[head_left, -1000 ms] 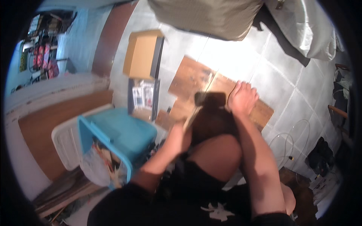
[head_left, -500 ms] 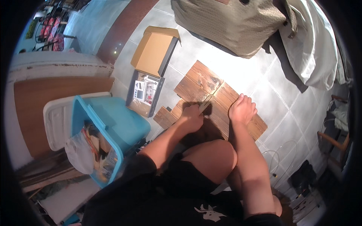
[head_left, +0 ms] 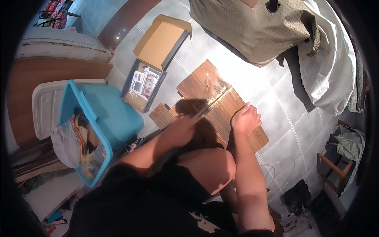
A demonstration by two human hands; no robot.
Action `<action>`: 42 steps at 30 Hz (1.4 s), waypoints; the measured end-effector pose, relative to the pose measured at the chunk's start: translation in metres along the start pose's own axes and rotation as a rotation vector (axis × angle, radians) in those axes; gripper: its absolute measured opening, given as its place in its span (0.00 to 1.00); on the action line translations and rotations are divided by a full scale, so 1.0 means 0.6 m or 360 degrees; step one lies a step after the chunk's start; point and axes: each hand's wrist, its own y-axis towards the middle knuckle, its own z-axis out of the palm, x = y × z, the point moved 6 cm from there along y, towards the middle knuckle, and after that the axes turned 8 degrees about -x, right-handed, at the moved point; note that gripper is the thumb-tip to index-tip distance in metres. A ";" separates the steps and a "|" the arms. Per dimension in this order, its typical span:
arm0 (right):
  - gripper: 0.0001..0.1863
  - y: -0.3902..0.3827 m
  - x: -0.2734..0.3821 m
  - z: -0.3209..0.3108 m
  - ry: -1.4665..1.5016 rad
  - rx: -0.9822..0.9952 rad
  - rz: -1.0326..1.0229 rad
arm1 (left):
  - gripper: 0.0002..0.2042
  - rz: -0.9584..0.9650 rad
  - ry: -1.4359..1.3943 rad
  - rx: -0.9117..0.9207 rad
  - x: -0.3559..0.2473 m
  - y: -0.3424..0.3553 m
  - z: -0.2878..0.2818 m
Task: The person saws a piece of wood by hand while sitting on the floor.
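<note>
Grey tiled floor (head_left: 282, 116). On it, in front of the knees, wooden boards (head_left: 203, 79): warm brown, lengthwise grain, dark knots, stepped left edge, seam-like line running across. Far end sunlit, middle in shadow. Open cardboard box (head_left: 161, 42) well to the left, tan inside, dark sides. Hands: left hand (head_left: 181, 129) blurred, fingers closed round near end of a thin tool (head_left: 203, 110); right hand (head_left: 246, 119) on right part of boards, fingers curled, can't tell if gripping the edge or only pressing. Tool narrow, pale, lies along the line; blade type unclear. In box, white card (head_left: 138, 82) with dark printed characters and a dark block. Boards: no legible marking. Pale dust (head_left: 214, 100) beside the line.
</note>
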 end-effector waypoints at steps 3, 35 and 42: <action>0.25 0.007 -0.003 -0.007 -0.0029 -0.0107 -0.0006 | 0.10 -0.0128 -0.0213 -0.0059 -0.005 -0.079 -0.042; 0.23 -0.002 0.017 -0.002 0.0052 -0.0096 -0.0095 | 0.10 -0.0082 0.0102 0.0166 -0.041 -0.014 -0.055; 0.24 -0.014 0.029 0.004 0.0070 -0.0135 -0.0085 | 0.11 -0.0323 -0.0210 0.0176 0.011 -0.030 -0.026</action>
